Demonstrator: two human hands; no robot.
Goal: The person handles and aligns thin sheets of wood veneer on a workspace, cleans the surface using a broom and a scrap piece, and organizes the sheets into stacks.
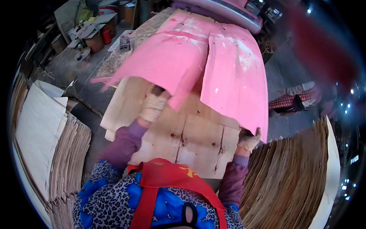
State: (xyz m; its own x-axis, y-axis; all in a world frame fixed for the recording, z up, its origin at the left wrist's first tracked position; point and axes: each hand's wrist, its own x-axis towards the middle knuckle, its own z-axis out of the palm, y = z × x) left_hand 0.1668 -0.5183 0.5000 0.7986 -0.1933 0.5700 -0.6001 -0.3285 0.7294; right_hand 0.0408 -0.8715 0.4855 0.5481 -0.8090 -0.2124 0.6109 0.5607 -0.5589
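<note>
Two pink-coated wood veneer sheets hang side by side in front of me. My left hand (153, 108), in a pale striped work glove, is closed at the near edge of the left pink veneer sheet (167, 53); its fingertips are partly hidden and blurred. That sheet's near edge is lifted. My right hand (249, 140), also gloved, grips the near right corner of the other pink veneer sheet (232, 76), thumb on top and fingers underneath. White patches mark both sheets. Below them lie bare, knotted wood veneer sheets (190, 139).
A roller (228, 13) with pink coating stands at the far end. Veneer stacks on edge flank me at left (70, 152) and right (286, 171). Buckets (94, 42) and a red canister (106, 35) stand far left. A person's checked clothing (280, 102) shows at right.
</note>
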